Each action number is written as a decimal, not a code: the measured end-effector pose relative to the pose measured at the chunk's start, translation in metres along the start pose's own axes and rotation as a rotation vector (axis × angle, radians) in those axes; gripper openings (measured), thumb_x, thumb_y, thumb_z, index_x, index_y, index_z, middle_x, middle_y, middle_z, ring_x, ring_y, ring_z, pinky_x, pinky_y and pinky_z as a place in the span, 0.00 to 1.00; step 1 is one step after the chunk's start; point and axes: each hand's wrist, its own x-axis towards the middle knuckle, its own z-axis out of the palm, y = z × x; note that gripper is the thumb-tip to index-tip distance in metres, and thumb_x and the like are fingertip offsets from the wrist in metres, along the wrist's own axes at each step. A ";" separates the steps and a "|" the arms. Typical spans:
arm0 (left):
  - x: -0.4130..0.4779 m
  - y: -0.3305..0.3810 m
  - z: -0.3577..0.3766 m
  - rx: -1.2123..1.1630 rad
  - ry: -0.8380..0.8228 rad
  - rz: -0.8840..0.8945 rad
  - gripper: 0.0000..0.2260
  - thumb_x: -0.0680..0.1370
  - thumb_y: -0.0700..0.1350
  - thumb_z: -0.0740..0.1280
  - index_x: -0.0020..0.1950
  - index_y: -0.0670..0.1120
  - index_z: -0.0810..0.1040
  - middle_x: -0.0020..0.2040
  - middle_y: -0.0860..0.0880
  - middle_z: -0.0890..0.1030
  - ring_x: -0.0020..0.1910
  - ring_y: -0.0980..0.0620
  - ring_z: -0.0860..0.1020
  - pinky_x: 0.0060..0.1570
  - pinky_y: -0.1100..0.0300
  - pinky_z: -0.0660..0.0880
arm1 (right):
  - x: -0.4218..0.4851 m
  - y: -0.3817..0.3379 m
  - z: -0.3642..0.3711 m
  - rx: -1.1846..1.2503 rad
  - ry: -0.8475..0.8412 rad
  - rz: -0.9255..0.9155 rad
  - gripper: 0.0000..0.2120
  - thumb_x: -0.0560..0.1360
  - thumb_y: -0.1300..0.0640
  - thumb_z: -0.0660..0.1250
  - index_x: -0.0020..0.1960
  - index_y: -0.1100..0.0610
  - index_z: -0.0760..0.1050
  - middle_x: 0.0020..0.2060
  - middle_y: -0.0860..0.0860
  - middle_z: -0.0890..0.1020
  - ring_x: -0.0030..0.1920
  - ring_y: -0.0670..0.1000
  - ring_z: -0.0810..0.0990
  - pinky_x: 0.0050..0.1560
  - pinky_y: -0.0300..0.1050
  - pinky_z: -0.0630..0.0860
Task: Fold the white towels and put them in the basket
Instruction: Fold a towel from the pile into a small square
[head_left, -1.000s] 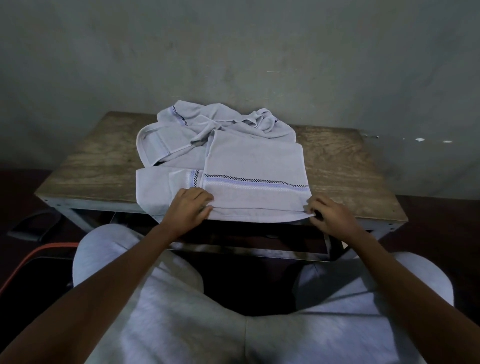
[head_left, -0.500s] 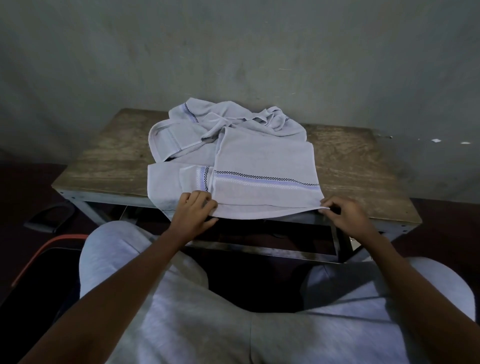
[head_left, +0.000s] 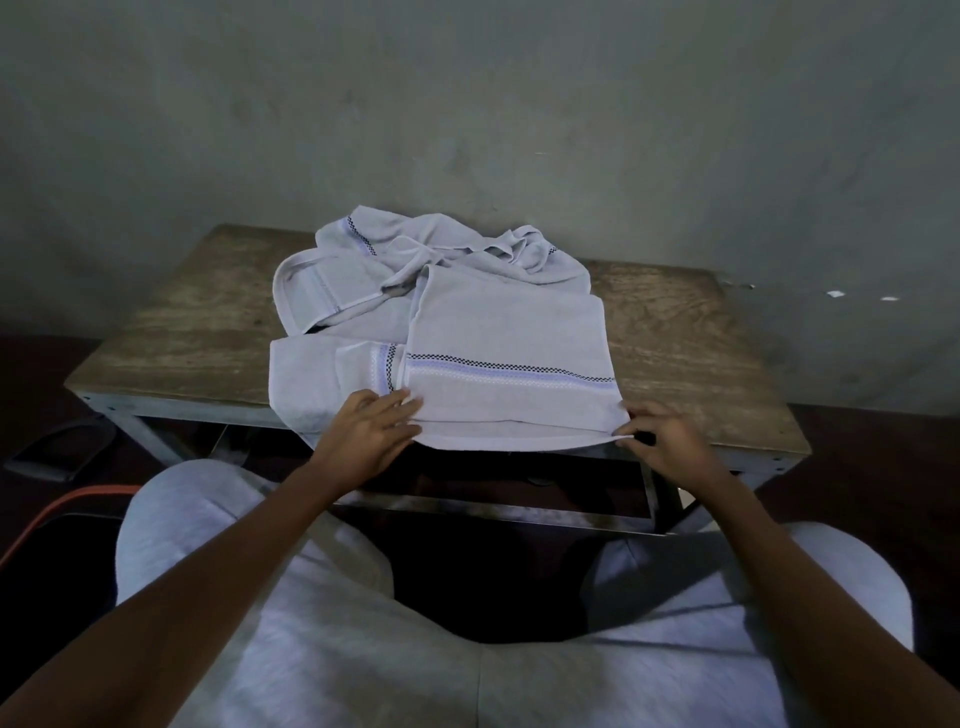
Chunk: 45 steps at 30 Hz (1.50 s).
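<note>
1. The top towel (head_left: 509, 332) lies flat on the table (head_left: 701, 364). Its near hem hangs a little over the table's 6 o'clock edge, and a blue stripe (head_left: 519, 371) runs across it just behind the hem.
2. A heap (head_left: 426, 254) of unfolded towels sits behind and under it, spreading from 9 to 12 o'clock of the towel.
3. The left hand (head_left: 371, 434) lies on the towel's 7 o'clock corner. Its fingers are straight and flat on the cloth, pressing rather than gripping.
4. The right hand (head_left: 667, 441) is at the 5 o'clock corner with its fingers curled, and it pinches the hem there.
5. Handling, as a judgement: the cloth looks light, soft and limp. It will sag between any two held points and has no stiffness to keep an edge straight.
6. The terry surface should give good friction, so slipping is unlikely. The towel may drag the heap along with it.
7. The best hold is on the two near corners, right at the hem, where the cloth is thickest.
8. An orange rim (head_left: 67, 512) shows at 8 o'clock of the view. I cannot tell whether it is the basket.
</note>
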 end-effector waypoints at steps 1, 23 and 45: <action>0.000 -0.001 0.001 -0.004 -0.013 0.013 0.10 0.76 0.48 0.62 0.46 0.50 0.83 0.60 0.48 0.81 0.60 0.47 0.78 0.54 0.52 0.67 | -0.001 0.000 -0.001 -0.002 -0.007 -0.009 0.06 0.69 0.63 0.74 0.45 0.57 0.84 0.60 0.56 0.79 0.58 0.53 0.78 0.58 0.36 0.66; 0.071 -0.031 -0.063 -0.518 0.236 -0.161 0.08 0.74 0.45 0.66 0.49 0.46 0.84 0.44 0.56 0.82 0.46 0.55 0.77 0.49 0.63 0.73 | 0.031 -0.027 -0.066 0.121 0.305 0.017 0.07 0.69 0.67 0.72 0.47 0.62 0.83 0.42 0.54 0.83 0.42 0.35 0.76 0.44 0.18 0.66; 0.230 -0.103 -0.289 -0.506 0.228 -0.223 0.13 0.70 0.42 0.74 0.46 0.60 0.82 0.37 0.77 0.76 0.42 0.70 0.78 0.43 0.77 0.71 | 0.106 -0.128 -0.332 0.088 0.343 -0.108 0.09 0.71 0.67 0.70 0.49 0.57 0.80 0.35 0.48 0.81 0.28 0.36 0.76 0.32 0.28 0.72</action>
